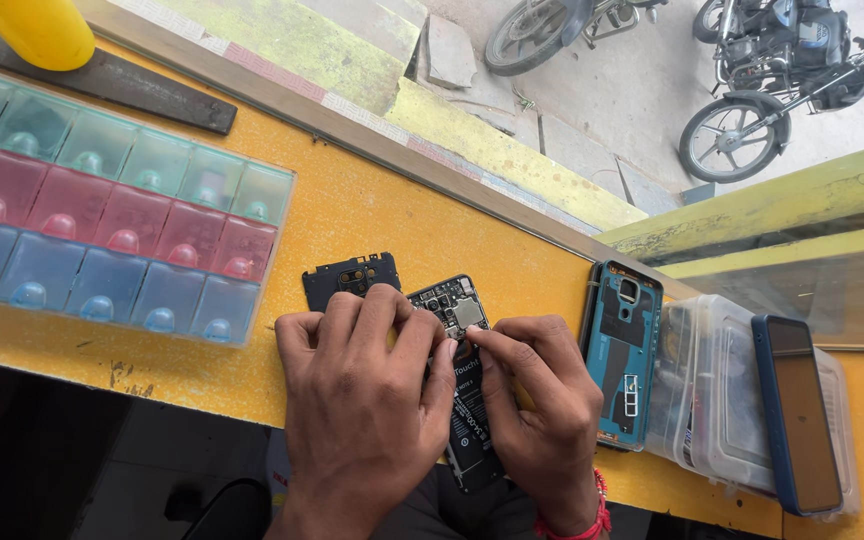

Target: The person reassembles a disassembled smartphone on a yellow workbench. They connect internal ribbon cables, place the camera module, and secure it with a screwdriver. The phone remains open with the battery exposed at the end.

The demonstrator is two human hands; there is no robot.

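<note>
On the yellow counter [372,215], opened phone [464,385] lies lengthwise, board-end away.

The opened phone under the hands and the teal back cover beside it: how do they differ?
The opened phone shows a bare circuit board and black battery; the teal back cover is an empty shell. The left hand and right hand press on the phone; the cover lies untouched. Both lie flat on the yellow counter.
</note>
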